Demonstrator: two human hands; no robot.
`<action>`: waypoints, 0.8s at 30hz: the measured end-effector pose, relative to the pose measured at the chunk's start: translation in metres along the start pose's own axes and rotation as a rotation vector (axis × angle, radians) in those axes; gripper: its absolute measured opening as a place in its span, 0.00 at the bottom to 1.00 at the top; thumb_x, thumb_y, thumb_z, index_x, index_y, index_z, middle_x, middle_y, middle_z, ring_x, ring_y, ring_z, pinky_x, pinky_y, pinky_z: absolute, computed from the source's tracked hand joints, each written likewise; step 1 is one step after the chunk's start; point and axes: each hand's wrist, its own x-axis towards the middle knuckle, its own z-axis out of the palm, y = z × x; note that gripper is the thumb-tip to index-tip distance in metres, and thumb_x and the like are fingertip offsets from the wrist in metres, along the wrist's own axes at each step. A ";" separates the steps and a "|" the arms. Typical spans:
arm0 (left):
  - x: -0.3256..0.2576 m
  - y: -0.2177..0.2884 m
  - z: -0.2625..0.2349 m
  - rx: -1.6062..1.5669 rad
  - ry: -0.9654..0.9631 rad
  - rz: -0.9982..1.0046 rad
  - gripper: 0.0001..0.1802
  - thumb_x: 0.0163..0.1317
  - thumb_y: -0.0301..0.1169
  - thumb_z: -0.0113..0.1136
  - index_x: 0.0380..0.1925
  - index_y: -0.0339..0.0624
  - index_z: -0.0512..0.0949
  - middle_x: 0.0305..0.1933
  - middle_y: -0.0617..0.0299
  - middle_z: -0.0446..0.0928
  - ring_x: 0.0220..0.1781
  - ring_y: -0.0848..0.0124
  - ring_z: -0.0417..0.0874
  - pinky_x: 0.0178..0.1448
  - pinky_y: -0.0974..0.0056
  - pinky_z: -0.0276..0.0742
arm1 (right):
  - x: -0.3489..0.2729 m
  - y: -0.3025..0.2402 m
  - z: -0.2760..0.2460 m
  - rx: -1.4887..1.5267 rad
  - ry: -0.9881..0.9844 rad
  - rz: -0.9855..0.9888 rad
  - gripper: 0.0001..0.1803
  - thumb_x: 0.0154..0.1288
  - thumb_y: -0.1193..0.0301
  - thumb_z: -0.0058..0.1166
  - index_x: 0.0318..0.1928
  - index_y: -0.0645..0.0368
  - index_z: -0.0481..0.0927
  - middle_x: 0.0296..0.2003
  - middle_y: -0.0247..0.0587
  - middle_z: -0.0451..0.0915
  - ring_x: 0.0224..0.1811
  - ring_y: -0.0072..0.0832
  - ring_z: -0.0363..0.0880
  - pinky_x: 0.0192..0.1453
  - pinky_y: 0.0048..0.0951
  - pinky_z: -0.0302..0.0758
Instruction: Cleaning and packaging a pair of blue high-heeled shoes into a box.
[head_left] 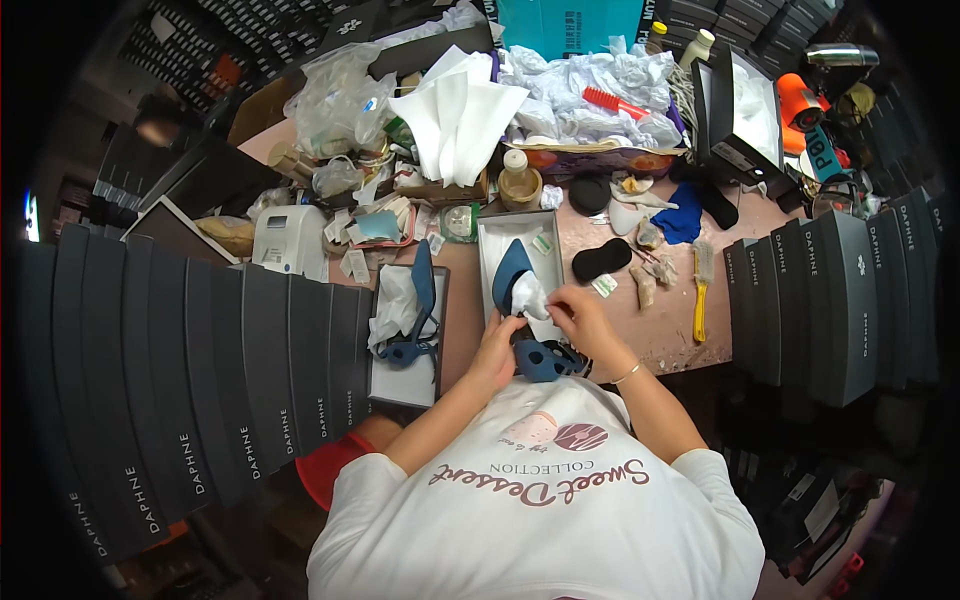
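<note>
In the head view, the held pointed-toe blue shoe is at the near end of an open white-lined shoebox, its toe pointing away from the person. The left hand is wrapped around the shoe's middle, gripping it. The right hand has thumb and fingertips pinched on crumpled white tissue at the shoe's opening; fingers hide part of that contact, so whether the wad is going in or coming out is unclear.

Work on this shoe looks partway: the tissue bulges out rather than sitting fully inside, and both hands are on it. The second blue shoe lies in the left shoebox, beside loose tissue paper; whether its toe is stuffed cannot be told. Neither shoe is wrapped and neither box is lidded, so closing up appears left to do.
</note>
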 end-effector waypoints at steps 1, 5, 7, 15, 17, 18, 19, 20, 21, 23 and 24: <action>0.000 0.003 0.001 0.150 0.135 0.066 0.37 0.57 0.26 0.54 0.67 0.45 0.53 0.63 0.52 0.62 0.62 0.66 0.68 0.62 0.64 0.68 | -0.001 0.003 -0.004 0.335 -0.023 0.269 0.05 0.65 0.75 0.53 0.41 0.61 0.76 0.29 0.35 0.77 0.29 0.21 0.77 0.35 0.23 0.73; -0.013 0.042 0.009 0.278 -0.211 0.254 0.48 0.63 0.34 0.58 0.73 0.44 0.37 0.72 0.52 0.53 0.69 0.67 0.60 0.67 0.61 0.60 | 0.011 0.007 -0.028 0.804 -0.172 0.390 0.08 0.67 0.74 0.53 0.44 0.62 0.77 0.32 0.30 0.79 0.30 0.15 0.76 0.37 0.20 0.75; -0.008 0.058 0.011 0.192 -0.380 0.168 0.39 0.65 0.36 0.59 0.70 0.39 0.51 0.64 0.54 0.66 0.61 0.71 0.71 0.61 0.65 0.70 | 0.015 -0.001 -0.027 0.815 -0.330 0.400 0.09 0.67 0.73 0.53 0.46 0.62 0.77 0.32 0.30 0.79 0.31 0.16 0.77 0.38 0.20 0.75; 0.007 0.053 -0.011 0.287 -0.334 0.171 0.19 0.62 0.30 0.62 0.52 0.36 0.73 0.48 0.59 0.79 0.47 0.73 0.81 0.52 0.68 0.80 | 0.016 -0.017 -0.019 0.617 -0.248 0.447 0.14 0.68 0.65 0.54 0.47 0.62 0.79 0.32 0.30 0.80 0.31 0.16 0.77 0.35 0.20 0.77; 0.003 0.050 -0.011 0.263 -0.298 0.183 0.20 0.63 0.29 0.61 0.54 0.35 0.73 0.49 0.58 0.79 0.47 0.72 0.82 0.51 0.67 0.80 | 0.017 -0.017 -0.010 0.481 -0.244 0.362 0.14 0.69 0.65 0.53 0.42 0.64 0.81 0.29 0.30 0.80 0.26 0.14 0.75 0.31 0.18 0.76; 0.002 0.049 -0.011 0.252 -0.280 0.189 0.21 0.63 0.29 0.61 0.55 0.35 0.72 0.50 0.58 0.79 0.47 0.72 0.82 0.51 0.67 0.81 | 0.015 -0.018 -0.010 0.563 -0.177 0.431 0.13 0.69 0.65 0.53 0.42 0.64 0.81 0.30 0.30 0.80 0.26 0.14 0.75 0.31 0.18 0.76; 0.001 0.048 -0.012 0.254 -0.273 0.197 0.22 0.63 0.29 0.61 0.56 0.34 0.72 0.50 0.57 0.79 0.47 0.71 0.82 0.51 0.66 0.81 | 0.015 -0.020 -0.009 0.647 -0.106 0.495 0.13 0.69 0.66 0.53 0.42 0.64 0.81 0.30 0.30 0.80 0.26 0.14 0.75 0.30 0.17 0.75; 0.002 0.047 -0.014 0.255 -0.266 0.206 0.22 0.63 0.29 0.60 0.57 0.34 0.72 0.50 0.57 0.79 0.47 0.70 0.82 0.51 0.66 0.81 | 0.014 -0.021 -0.009 0.731 -0.034 0.558 0.12 0.69 0.66 0.52 0.42 0.64 0.81 0.31 0.30 0.80 0.26 0.14 0.75 0.30 0.17 0.75; 0.003 0.047 -0.016 0.256 -0.259 0.214 0.23 0.63 0.28 0.60 0.58 0.34 0.71 0.50 0.56 0.78 0.47 0.70 0.82 0.50 0.66 0.81 | 0.011 -0.014 -0.005 0.774 -0.023 0.607 0.11 0.70 0.67 0.51 0.41 0.63 0.81 0.32 0.31 0.80 0.28 0.15 0.76 0.31 0.17 0.75; 0.004 0.047 -0.017 0.272 -0.254 0.210 0.23 0.64 0.28 0.60 0.58 0.34 0.71 0.50 0.57 0.79 0.47 0.70 0.82 0.50 0.67 0.82 | 0.008 -0.014 0.005 0.824 0.081 0.629 0.11 0.70 0.67 0.51 0.41 0.62 0.81 0.32 0.31 0.80 0.29 0.15 0.76 0.32 0.18 0.76; 0.005 0.047 -0.017 0.280 -0.251 0.208 0.23 0.64 0.28 0.60 0.58 0.34 0.71 0.50 0.57 0.79 0.47 0.71 0.82 0.49 0.67 0.82 | 0.008 -0.015 0.010 0.848 0.134 0.639 0.11 0.70 0.67 0.51 0.41 0.62 0.81 0.32 0.32 0.80 0.30 0.15 0.76 0.33 0.18 0.76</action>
